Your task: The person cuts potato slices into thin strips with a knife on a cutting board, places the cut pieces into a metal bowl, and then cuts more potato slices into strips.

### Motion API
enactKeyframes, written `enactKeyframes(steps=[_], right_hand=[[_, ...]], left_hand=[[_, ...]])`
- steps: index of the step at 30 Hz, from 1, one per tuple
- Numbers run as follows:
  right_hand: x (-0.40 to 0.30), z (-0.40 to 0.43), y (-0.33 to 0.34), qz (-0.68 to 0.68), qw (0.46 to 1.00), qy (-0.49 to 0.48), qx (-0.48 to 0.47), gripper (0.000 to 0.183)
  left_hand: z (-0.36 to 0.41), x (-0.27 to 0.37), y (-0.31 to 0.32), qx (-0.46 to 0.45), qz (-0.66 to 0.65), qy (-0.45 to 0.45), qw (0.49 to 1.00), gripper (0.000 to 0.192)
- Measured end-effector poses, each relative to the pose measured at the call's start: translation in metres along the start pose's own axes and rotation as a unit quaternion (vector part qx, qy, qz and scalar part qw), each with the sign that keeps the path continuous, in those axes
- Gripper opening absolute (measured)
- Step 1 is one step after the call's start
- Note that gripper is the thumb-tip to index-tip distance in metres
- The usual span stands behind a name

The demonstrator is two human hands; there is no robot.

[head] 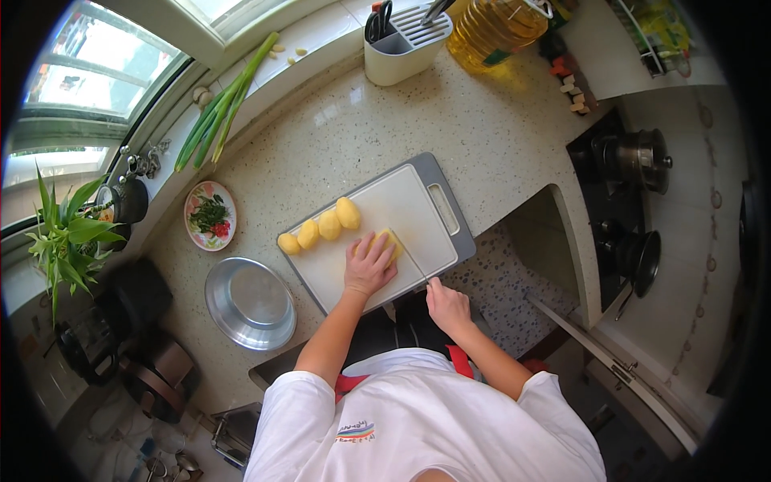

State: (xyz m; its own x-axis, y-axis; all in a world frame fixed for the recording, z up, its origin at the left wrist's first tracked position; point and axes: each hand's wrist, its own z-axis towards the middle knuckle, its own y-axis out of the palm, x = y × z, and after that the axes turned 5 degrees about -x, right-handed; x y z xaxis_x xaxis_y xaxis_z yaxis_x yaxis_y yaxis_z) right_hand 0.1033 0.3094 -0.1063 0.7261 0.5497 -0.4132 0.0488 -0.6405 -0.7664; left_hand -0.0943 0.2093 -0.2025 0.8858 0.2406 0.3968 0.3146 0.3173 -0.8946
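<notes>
My left hand (370, 266) presses with spread fingers on a peeled potato (394, 243) at the middle of the cutting board (385, 199). Fingers cover much of that potato, so how far it is cut is hard to tell. The handle of a kitchen knife (413, 260) is in my right hand (449, 306), at the board's near edge. Its thin blade, seen almost edge-on, runs up along the potato's right side. Several whole peeled potatoes (329, 225) lie in a slanting row along the board's far left part.
Left of the board stand a metal basin (259, 301) and a plate (191, 232) of chopped greens and red pieces. Scallions (226, 114) lie on the windowsill. A knife holder (400, 63) and an oil bottle (494, 36) stand behind; a pot (638, 159) sits on the stove at right.
</notes>
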Motion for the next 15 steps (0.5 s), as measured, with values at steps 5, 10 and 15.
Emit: enactKeyframes(steps=[5, 10, 15], right_hand=[[0.0012, -0.0022, -0.003, -0.013, 1.0, -0.014, 0.008, 0.014], [0.0024, -0.0036, -0.0001, -0.024, 1.0, -0.018, 0.006, 0.014], [0.0015, -0.004, 0.0025, -0.04, 0.999, -0.016, 0.003, 0.014]], left_hand=[[0.0006, 0.0006, -0.001, -0.002, -0.003, -0.004, 1.0, 0.042], [0.0008, 0.0006, -0.0005, -0.003, -0.005, -0.005, 1.0, 0.041], [-0.0003, -0.0002, 0.0008, -0.002, -0.003, -0.006, 1.0, 0.04]])
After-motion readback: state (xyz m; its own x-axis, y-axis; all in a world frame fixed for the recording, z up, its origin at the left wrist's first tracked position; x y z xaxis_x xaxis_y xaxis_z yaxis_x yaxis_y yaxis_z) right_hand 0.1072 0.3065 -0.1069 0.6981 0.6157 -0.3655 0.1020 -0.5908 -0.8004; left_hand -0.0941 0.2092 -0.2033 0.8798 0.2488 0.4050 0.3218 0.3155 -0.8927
